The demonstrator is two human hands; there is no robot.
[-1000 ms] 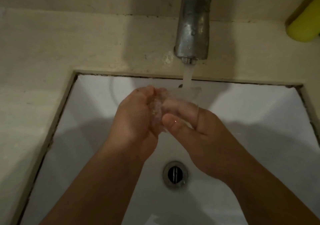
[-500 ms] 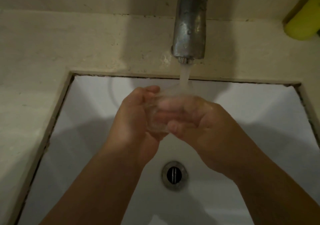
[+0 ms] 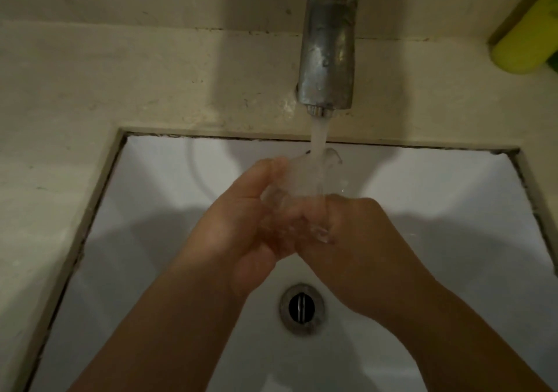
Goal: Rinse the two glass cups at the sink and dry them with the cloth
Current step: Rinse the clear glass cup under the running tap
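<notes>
A clear glass cup is under the running stream from the metal tap, over the white sink. My left hand wraps the cup's left side. My right hand grips it from the right and below, fingers curled against the glass. Water runs into the cup and over my fingers. Only one cup shows; no cloth is in view.
The drain lies in the basin below my wrists. A beige stone counter surrounds the sink. A yellow-green bottle lies at the far right corner of the counter.
The cup has tipped so its rim reaches farther up into the stream. My right hand has slid lower on the glass. The left hand stays on the left side.
</notes>
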